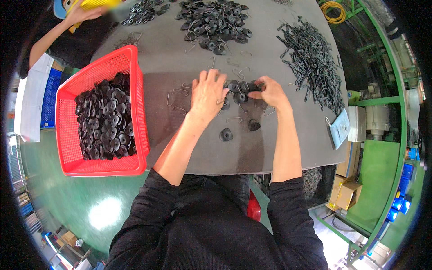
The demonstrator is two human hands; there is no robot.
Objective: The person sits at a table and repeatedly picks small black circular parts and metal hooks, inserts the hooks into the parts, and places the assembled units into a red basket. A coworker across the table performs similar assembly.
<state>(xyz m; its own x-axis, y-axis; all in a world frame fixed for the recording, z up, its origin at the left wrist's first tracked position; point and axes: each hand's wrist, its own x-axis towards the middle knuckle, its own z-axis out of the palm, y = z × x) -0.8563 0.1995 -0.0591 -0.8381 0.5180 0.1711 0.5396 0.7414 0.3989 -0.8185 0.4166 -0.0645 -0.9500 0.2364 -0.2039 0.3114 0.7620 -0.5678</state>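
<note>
Between the two hands, on the grey tabletop (180, 49), lies a short row of black round discs (238, 87). The left hand (208, 95) rests palm down with its fingers spread and laid flat, its fingertips touching the left end of that row. The right hand (269, 92) is curled, thumb and forefinger pressed together on a disc at the right end of the row.

Just below the hands, toward the person, two more loose discs (226, 134) sit apart on the tabletop. Around both hands lie thin bent wire hooks (176, 92), some to the left of the left hand, some under and beyond the right hand.

Well to the left of the left hand stands a red plastic basket (72, 164), hanging partly over the tabletop's edge and holding a heap of the same black discs. Beyond the hands, at the far side of the tabletop, is a big pile of discs (215, 22), with a smaller pile (143, 11) to its left. Far to the right of the right hand is a long heap of dark metal clips (312, 60). Near the right edge of the tabletop lies a light blue face mask (340, 128).

At the far left corner another person's hand (83, 13) holds something yellow (96, 3).
</note>
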